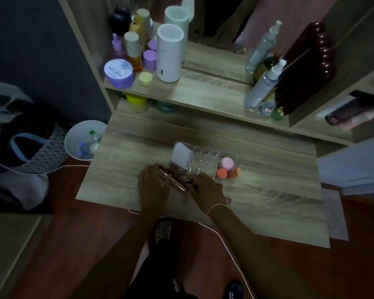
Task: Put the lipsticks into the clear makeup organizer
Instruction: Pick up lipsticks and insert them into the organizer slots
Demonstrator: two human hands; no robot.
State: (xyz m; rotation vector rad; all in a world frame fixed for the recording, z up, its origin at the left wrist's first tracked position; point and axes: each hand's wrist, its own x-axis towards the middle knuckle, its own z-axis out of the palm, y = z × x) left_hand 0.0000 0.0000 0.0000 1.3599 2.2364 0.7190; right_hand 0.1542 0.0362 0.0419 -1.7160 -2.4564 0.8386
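Your left hand (152, 186) and right hand (206, 192) both close on a bundle of rose-gold lipsticks (174, 180), held low over the table (268, 190). The bundle sits just in front of the clear organizer (203, 164), touching its near edge or nearly so. Sponges (227, 168) fill its right end.

At centre frame your lipsticks (173, 179) gleam rose-gold against the pale grey-brown woodgrain of the table (268, 190), beside the clear makeup organizer (203, 164) with its pink, coral and orange sponges (227, 169) at the right. In the upper left you see a lilac jar (118, 72), an amber bottle (135, 59) and a white cylinder (170, 52); the floor (84, 244) at the bottom is reddish-brown.
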